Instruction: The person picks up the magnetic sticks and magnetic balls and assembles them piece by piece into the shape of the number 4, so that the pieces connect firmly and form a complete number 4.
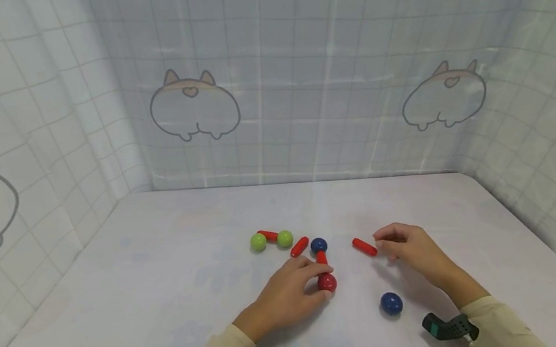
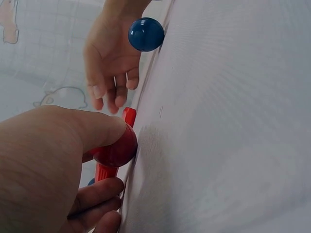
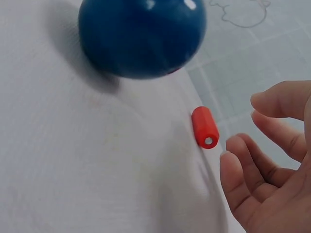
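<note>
My left hand [image 1: 290, 292] holds a glossy red ball [image 1: 327, 282] between thumb and fingers, low over the table. A red rod [image 1: 321, 257] runs from that ball to a dark blue ball [image 1: 318, 245]. In the left wrist view the thumb lies on the red ball [image 2: 116, 148], hiding part of it. My right hand [image 1: 408, 246] is just right of a loose red rod [image 1: 364, 247], fingers loosely bent and apart from it. The right wrist view shows a small silvery spot at the end of this rod [image 3: 205, 127].
A second blue ball [image 1: 391, 303] lies nearer me, between the forearms. Farther left, two green balls [image 1: 258, 241] lie at the ends of a red rod [image 1: 269, 235]. Another red rod [image 1: 299, 247] lies beside them. Patterned curtains [image 1: 283, 73] surround the white table [image 1: 181, 227].
</note>
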The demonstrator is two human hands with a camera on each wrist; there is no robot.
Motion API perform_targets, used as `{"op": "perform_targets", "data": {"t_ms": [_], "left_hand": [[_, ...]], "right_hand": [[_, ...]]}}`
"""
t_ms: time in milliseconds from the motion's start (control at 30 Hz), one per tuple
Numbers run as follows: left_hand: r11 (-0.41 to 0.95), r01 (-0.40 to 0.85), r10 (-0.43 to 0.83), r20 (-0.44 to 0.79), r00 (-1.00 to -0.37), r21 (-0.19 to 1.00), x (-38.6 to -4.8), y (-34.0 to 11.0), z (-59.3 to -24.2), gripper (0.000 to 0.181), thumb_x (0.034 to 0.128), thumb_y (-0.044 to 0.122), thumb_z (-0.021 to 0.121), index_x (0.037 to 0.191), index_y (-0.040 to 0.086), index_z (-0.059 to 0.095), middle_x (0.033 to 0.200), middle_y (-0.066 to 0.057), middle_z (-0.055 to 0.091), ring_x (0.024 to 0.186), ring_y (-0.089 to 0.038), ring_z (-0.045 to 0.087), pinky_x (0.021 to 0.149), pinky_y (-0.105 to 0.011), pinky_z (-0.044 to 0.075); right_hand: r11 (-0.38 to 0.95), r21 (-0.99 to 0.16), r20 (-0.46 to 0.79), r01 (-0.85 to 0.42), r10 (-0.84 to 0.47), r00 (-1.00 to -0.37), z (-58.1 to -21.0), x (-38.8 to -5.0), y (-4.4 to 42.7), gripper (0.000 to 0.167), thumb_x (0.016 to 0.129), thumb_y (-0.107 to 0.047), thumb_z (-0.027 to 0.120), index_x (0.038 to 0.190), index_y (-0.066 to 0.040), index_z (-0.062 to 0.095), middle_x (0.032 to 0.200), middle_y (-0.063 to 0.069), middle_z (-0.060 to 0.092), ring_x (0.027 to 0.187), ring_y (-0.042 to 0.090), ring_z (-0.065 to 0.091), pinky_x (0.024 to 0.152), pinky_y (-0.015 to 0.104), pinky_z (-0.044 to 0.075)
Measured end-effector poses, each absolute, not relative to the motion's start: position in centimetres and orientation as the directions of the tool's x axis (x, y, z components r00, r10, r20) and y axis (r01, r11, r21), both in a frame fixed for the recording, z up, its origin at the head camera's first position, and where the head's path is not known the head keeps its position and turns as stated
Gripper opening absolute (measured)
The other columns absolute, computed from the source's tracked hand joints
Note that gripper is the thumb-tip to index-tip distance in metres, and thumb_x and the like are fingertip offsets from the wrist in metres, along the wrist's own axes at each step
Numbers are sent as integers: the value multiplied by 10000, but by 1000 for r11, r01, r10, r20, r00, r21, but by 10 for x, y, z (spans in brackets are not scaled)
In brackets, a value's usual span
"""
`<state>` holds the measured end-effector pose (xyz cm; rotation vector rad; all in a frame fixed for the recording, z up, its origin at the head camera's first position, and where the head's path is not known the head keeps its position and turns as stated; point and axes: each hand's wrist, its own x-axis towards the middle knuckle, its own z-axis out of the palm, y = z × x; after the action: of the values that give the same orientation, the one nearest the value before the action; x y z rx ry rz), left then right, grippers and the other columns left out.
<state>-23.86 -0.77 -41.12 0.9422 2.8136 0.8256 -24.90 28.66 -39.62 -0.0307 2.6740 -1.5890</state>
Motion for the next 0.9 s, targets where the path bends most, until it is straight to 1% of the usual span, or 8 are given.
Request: {"op": "perform_targets", "data": {"t_ms": [233, 500, 767, 900], "left_hand": [[676, 535, 568, 104, -816, 507, -239, -7, -411, 416, 904, 378, 729, 1312, 331, 661, 1139, 118, 584, 1058, -69, 520, 862, -306, 527], [682, 530, 564, 99, -820, 504, -240, -8, -412, 417, 907, 386, 721, 1316, 340, 656, 1190, 105, 586, 1074, -80, 513, 876, -326, 525], [678, 524, 565, 90, -820, 516, -241, -7, -412, 417, 904, 380, 723, 1313, 336, 659, 1166, 111, 586, 1053, -72, 510, 868, -312, 521], [683, 515, 561, 78, -824, 518, -242, -8, -411, 422, 903, 386, 726, 1317, 338, 656, 1192, 101, 586, 1063, -78, 504, 868, -312, 524]], "right_hand": [[489, -872, -29, 12, -28, -999, -402, -254, 288, 283, 971, -184, 634, 1218, -48, 647, 1188, 89, 642, 944, 245, 613, 828, 286, 520], [504, -864, -24, -8, -57, -998, -407, -256, 288, 284, 960, -222, 674, 1202, -77, 652, 1160, 71, 647, 988, 238, 610, 836, 307, 528], [557, -830, -1, -30, -55, -999, -410, -257, 286, 304, 941, -224, 705, 1209, -91, 649, 1111, 53, 662, 982, 220, 617, 813, 321, 532], [588, -808, 9, -36, -49, -999, -411, -258, 284, 319, 929, -231, 723, 1208, -94, 655, 1102, 42, 667, 996, 215, 617, 807, 327, 539]]}}
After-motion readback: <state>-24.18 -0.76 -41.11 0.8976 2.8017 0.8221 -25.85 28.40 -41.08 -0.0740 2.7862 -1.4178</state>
